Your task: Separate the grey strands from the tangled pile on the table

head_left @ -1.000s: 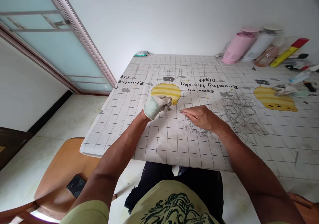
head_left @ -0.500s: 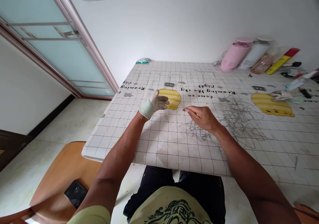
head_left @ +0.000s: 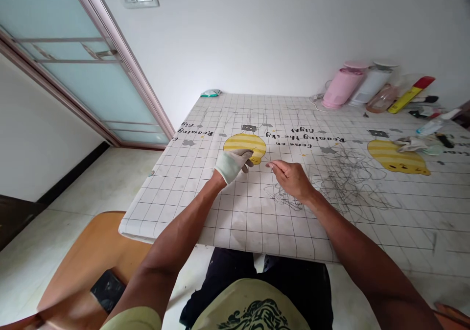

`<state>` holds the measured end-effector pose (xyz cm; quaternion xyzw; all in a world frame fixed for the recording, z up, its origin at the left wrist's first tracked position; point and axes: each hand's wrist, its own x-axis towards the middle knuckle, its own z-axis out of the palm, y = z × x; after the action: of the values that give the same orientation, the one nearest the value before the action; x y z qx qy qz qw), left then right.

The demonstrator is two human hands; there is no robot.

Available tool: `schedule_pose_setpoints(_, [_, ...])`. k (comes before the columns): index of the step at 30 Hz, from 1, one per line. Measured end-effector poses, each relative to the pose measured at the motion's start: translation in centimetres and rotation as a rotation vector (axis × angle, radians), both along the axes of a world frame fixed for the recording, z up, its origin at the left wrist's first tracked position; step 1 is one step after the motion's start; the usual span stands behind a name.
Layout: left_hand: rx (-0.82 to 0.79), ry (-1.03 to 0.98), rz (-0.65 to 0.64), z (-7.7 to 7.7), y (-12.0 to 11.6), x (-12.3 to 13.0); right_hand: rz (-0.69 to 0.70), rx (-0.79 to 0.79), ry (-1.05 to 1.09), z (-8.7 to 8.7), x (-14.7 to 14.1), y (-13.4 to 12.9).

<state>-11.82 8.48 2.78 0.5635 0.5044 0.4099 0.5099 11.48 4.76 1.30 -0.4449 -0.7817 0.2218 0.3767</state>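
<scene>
My left hand [head_left: 235, 163], in a pale work glove, is closed over the yellow striped print on the tablecloth; what its fingers pinch is too small to make out. My bare right hand [head_left: 292, 177] is closed too, thumb and forefinger pressed together, a short gap to the right of the glove. Anything between those fingertips is too fine to tell. A loose tangle of thin dark strands [head_left: 341, 178] lies on the checked tablecloth [head_left: 165, 198], partly beside and behind my right hand and forearm.
At the back right stand a pink cylinder [head_left: 343, 86], a white cylinder [head_left: 371, 84], a bottle [head_left: 382, 98] and a yellow-red box [head_left: 411, 95]. A cloth [head_left: 422, 145] lies at the right. A green-white packet [head_left: 211, 93] sits at the far left corner. A phone [head_left: 107, 291] rests on a chair [head_left: 84, 251].
My left hand has closed from spread fingers and turned, shifting slightly right and down. My right hand has moved slightly left and down. The view has tilted a little.
</scene>
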Motion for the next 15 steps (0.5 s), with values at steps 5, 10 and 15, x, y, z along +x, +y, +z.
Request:
schedule_pose_setpoints(5, [-0.017,0.056,0.048,-0.8,0.0,1.1,-0.012,-0.013,0.033,0.0,-0.7,-0.2])
schedule_pose_setpoints(10, [0.207,0.125,0.222,-1.0,0.8,0.0,-0.136,-0.097,0.128,0.8,0.7,0.4])
schedule_pose_setpoints(15, [0.278,0.208,0.312,-1.3,1.0,-0.2,-0.213,-0.204,0.22,2.4,3.0,4.4])
